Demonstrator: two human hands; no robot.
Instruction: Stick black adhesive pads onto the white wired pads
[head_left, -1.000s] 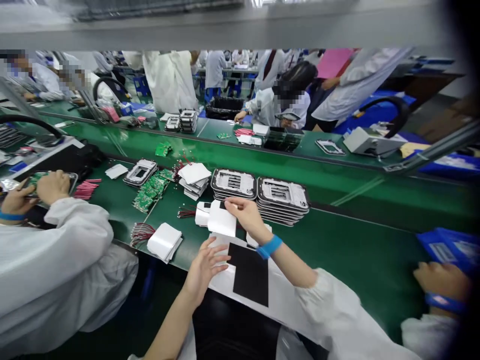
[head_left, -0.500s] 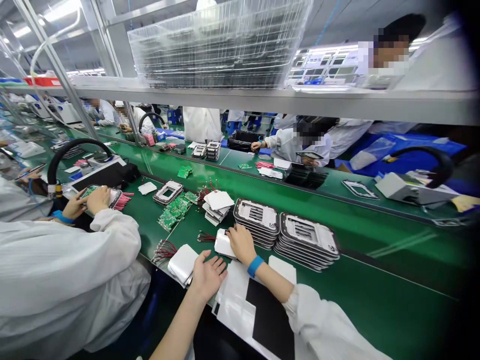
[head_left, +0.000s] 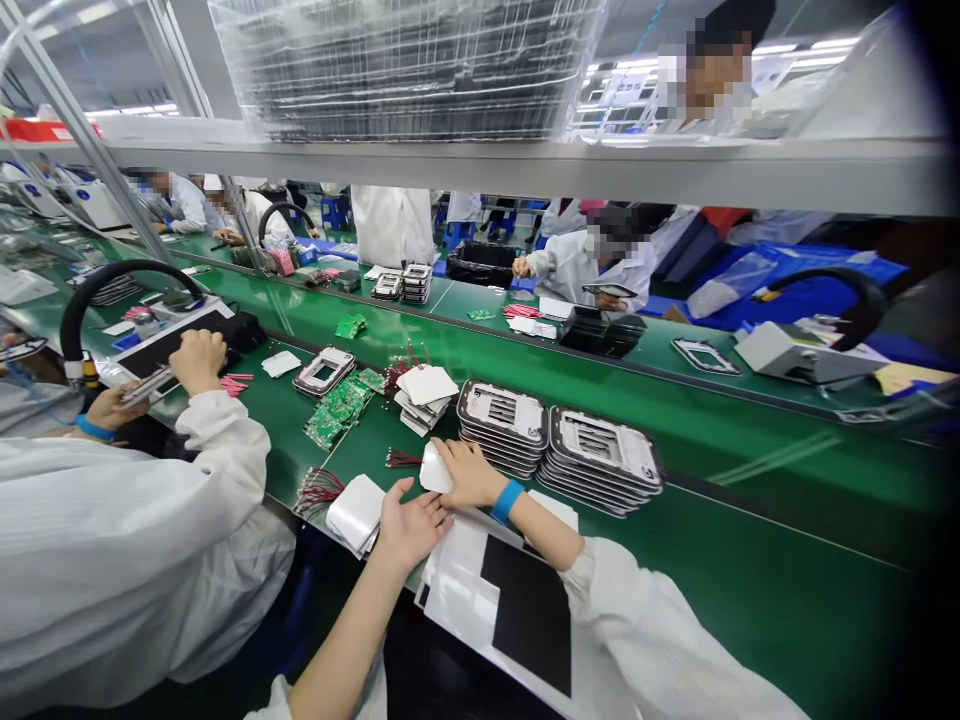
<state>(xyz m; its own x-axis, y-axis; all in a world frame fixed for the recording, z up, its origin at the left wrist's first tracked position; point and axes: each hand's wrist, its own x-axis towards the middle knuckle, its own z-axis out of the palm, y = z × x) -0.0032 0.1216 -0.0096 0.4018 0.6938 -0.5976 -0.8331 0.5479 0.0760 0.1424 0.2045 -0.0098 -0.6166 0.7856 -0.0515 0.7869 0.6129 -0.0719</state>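
My right hand (head_left: 469, 474), with a blue band at the wrist, grips a white rectangular pack (head_left: 436, 468) whose dark red wires (head_left: 403, 458) point left. Palm up and fingers apart, my left hand (head_left: 411, 524) lies just below it, holding nothing. Left of my left hand sits a pile of white packs (head_left: 355, 513) with red wires. Another pile of white packs (head_left: 426, 388) stands behind my right hand. Beneath and in front of my hands is a sheet with white and black areas (head_left: 529, 610).
Two stacks of grey frames (head_left: 504, 415) (head_left: 604, 455) stand right of the hands. Green circuit boards (head_left: 336, 408) and a single frame (head_left: 325, 371) lie further left. A co-worker's hand (head_left: 197, 360) is at the far left. A metal shelf (head_left: 480, 172) crosses above.
My right hand has closed around the white pack and tilted it up, bringing it nearer my left hand. The co-worker's hands have moved apart. The whole view has shifted slightly.
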